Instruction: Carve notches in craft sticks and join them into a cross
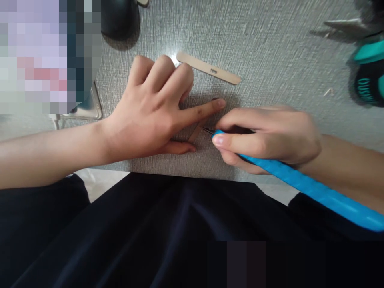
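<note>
My left hand (156, 108) lies on the grey table, its forefinger and thumb stretched out and pressing down a small flat wooden stick (196, 133), with the other fingers curled. My right hand (270, 134) is closed round a blue-handled craft knife (300, 184). The knife's thin metal tip touches the stick between my left forefinger and thumb. Most of the stick is hidden under my fingers.
A second wooden stick (208, 68) with a small slot lies just beyond my left hand. A dark round object (120, 18) stands at the back. Teal-and-black tools (367, 76) and metal pliers (348, 27) lie at the right. A metal-edged item (90, 106) lies at the left.
</note>
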`<state>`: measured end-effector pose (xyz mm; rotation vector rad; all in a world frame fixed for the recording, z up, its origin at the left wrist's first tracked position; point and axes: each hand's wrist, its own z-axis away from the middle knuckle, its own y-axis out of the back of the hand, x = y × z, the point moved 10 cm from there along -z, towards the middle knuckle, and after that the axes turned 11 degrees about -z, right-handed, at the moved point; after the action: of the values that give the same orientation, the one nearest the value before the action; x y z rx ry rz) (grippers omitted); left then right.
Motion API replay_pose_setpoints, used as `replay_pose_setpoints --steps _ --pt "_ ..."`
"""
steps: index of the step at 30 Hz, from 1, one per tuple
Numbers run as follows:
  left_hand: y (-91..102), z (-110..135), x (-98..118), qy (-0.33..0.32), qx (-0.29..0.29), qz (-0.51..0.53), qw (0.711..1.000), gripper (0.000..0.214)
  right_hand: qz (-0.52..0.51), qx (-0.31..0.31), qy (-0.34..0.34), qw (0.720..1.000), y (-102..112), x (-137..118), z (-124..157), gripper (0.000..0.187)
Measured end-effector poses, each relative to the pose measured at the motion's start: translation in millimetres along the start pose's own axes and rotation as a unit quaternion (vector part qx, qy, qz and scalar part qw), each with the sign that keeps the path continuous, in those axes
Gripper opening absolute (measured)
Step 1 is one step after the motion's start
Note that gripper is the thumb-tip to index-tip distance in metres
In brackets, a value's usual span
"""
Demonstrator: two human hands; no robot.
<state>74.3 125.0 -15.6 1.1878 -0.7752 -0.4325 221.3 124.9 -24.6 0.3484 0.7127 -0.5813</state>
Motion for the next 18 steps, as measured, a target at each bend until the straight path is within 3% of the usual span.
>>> replay_pose_setpoints --steps 3,8,13,18 --pt "1.1 1.5 0.5 -0.004 0.014 0.002 1.0 0.089 -0.014 -0.009 -0.012 1.0 1.6 2.2 -1.6 0.039" --pt "4.7 5.2 1.2 -0.01 0.056 -0.038 0.998 0.081 0.014 0.01 0.044 0.999 4.0 2.1 -1.8 0.038" --pt "-0.3 4.3 1.1 -0.008 0.029 -0.018 0.999 0.085 0.046 0.04 0.11 0.992 6.6 -4.2 0.7 0.032" --pt "-0.7 3.5 0.8 -0.003 0.013 -0.013 1.0 0.09 0.059 0.047 0.135 0.988 7.3 -6.7 3.0 0.033"
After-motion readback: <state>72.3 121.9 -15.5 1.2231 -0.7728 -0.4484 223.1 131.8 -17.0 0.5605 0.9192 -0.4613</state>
